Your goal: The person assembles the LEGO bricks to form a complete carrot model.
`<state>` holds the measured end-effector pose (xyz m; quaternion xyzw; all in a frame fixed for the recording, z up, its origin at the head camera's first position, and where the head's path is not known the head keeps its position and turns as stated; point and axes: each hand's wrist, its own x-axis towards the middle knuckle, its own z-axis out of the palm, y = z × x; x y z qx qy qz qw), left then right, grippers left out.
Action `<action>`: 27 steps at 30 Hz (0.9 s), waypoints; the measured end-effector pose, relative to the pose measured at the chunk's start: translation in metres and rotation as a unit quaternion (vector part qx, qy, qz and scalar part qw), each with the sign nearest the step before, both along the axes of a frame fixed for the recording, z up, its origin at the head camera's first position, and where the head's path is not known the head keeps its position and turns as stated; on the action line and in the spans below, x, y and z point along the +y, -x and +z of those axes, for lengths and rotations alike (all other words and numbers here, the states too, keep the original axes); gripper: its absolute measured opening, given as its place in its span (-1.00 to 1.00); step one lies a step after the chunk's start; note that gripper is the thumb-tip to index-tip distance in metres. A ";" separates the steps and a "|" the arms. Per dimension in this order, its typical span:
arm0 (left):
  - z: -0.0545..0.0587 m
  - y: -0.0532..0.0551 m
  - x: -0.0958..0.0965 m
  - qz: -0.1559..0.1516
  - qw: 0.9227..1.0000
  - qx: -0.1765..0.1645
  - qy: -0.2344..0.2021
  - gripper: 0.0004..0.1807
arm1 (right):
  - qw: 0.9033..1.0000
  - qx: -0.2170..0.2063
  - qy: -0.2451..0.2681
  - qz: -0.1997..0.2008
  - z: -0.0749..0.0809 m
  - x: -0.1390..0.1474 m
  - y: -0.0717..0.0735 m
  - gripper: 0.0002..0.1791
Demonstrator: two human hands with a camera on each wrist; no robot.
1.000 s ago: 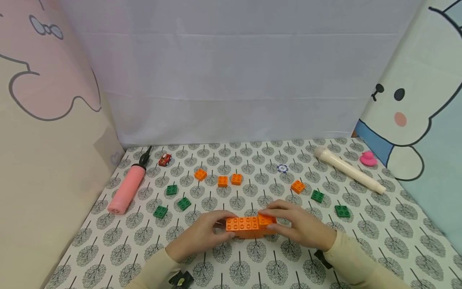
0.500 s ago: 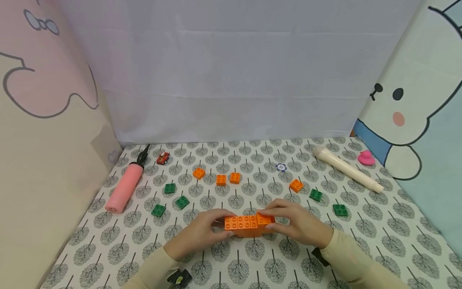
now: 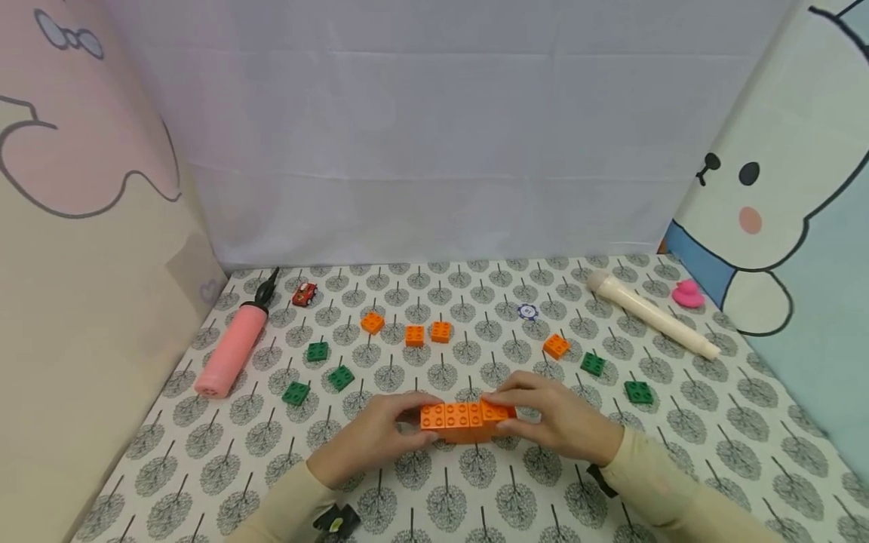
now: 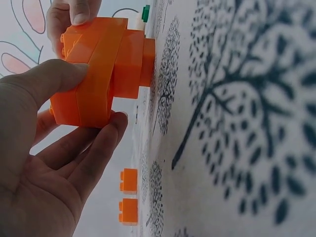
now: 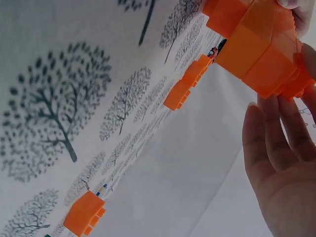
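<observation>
A stepped build of orange toy building bricks (image 3: pixel 459 422) stands near the front middle of the table, wider at the top than at its foot in the left wrist view. My left hand (image 3: pixel 380 436) grips its left end, thumb (image 4: pixel 74 74) on the near side and fingers behind. At the right end, my right hand (image 3: pixel 563 418) pinches a studded orange brick (image 3: pixel 493 412) that sits slightly higher than the row beside it. In the right wrist view the build (image 5: pixel 266 49) overhangs at its upper layer, with the fingers of the right hand (image 5: pixel 291 163) beneath.
Loose orange bricks (image 3: pixel 415 336) lie beyond the hands. Green bricks (image 3: pixel 296 393) lie to the left, more green bricks (image 3: pixel 638 392) to the right. Farther out are a pink hand pump (image 3: pixel 234 351), red toy car (image 3: pixel 305 294), poker chip (image 3: pixel 527 311), whitish tube (image 3: pixel 652 314) and pink duck (image 3: pixel 688 294).
The head view has shifted slightly, so the whole table sits a little higher and more to the left. Both hands keep their hold on the orange build, with hardly any movement.
</observation>
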<state>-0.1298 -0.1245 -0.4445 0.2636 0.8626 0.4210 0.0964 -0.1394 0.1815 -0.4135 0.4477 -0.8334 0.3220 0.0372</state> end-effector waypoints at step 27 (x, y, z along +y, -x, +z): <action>0.000 -0.001 -0.001 -0.010 1.000 -0.006 0.003 -0.52 | 0.940 -0.027 -0.186 -0.286 -0.004 0.052 0.075 -0.50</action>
